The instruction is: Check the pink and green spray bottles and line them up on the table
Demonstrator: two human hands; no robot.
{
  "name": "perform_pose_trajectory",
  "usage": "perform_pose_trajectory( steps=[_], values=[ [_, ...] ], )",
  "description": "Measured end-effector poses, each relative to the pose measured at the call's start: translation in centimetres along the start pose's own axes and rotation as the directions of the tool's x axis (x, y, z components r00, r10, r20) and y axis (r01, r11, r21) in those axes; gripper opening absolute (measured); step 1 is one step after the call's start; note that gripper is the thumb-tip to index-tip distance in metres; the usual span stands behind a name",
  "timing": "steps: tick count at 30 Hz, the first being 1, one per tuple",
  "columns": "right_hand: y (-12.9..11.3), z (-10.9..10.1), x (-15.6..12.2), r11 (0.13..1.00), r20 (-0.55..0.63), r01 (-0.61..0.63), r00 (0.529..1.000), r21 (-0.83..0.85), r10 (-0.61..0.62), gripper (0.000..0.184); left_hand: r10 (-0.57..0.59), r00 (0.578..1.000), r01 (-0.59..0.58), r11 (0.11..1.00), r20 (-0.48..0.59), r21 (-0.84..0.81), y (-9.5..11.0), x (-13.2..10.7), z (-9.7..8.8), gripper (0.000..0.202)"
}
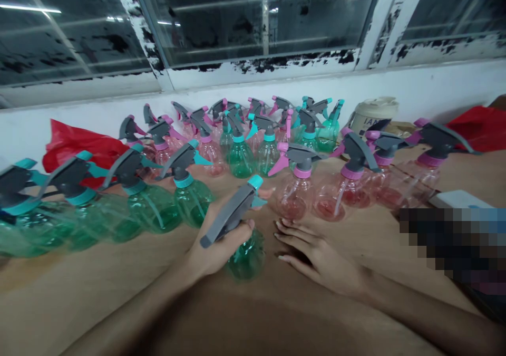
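Observation:
My left hand (215,248) is wrapped round the neck of a green spray bottle (245,255) with a grey trigger head and teal nozzle, holding it upright on the brown table (118,287). My right hand (316,253) lies flat on the table just right of that bottle, fingers stretched out, holding nothing. Directly behind my right hand stands a pink spray bottle (294,187).
Several green bottles (158,198) line the left, several pink ones (379,179) the right, and more crowd the back by the white wall. A red bag (75,145) lies far left, another red bag (480,126) far right. A beige tub (373,113) stands behind. A blurred patch covers the right edge.

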State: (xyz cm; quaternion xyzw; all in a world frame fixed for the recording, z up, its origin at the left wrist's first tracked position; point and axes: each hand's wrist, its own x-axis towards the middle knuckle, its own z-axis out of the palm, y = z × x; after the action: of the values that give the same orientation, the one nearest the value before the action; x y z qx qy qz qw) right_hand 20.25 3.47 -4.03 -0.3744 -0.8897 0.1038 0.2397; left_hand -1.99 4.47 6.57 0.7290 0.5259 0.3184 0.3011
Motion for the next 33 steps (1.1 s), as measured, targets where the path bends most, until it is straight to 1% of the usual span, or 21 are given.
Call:
perform_pose_trajectory(
  steps=[2,7,12,14,17,21,27,30,33],
  values=[
    [0.0,0.0,0.0,1.000,-0.005,-0.004,1.000,0.011,0.004,0.042,-0.001,0.999,0.001,1.000,-0.036,-0.012,0.3,0.0,0.1,0.042],
    [0.1,0.0,0.0,1.000,-0.023,0.012,1.000,0.025,-0.011,0.041,0.115,0.992,-0.109,0.987,0.049,-0.115,0.8,0.7,0.2,0.041],
    [0.2,0.0,0.0,0.999,-0.038,0.015,0.999,0.041,-0.014,0.040,0.181,0.982,-0.166,0.959,0.048,-0.228,0.5,0.8,0.2,0.044],
    [0.3,0.0,0.0,0.999,-0.039,0.019,0.999,0.046,-0.017,0.040,0.170,0.984,-0.151,0.958,0.058,-0.245,0.1,0.7,0.2,0.042],
    [0.3,0.0,0.0,0.999,-0.033,0.019,0.999,0.038,-0.018,0.040,0.116,0.991,-0.099,0.971,0.067,-0.218,-0.5,0.4,0.2,0.037],
    [0.3,0.0,0.0,1.000,-0.011,0.015,1.000,0.018,-0.014,0.041,0.049,0.996,-0.034,0.981,0.076,-0.192,-0.6,0.3,0.1,0.035],
    [0.2,-0.1,0.0,1.000,0.002,0.008,1.000,0.009,-0.008,0.041,0.030,0.996,-0.015,0.985,0.085,-0.173,-0.4,0.3,-0.2,0.030],
    [0.1,-0.1,-0.1,1.000,0.002,0.006,1.000,0.004,-0.006,0.041,0.048,0.996,-0.035,0.985,0.075,-0.170,-0.3,0.2,-0.3,0.028],
    [0.2,0.0,-0.1,1.000,-0.010,0.012,1.000,0.009,-0.012,0.041,0.066,0.997,-0.055,0.978,0.050,-0.201,-0.3,0.1,-0.2,0.025]
  ],
)
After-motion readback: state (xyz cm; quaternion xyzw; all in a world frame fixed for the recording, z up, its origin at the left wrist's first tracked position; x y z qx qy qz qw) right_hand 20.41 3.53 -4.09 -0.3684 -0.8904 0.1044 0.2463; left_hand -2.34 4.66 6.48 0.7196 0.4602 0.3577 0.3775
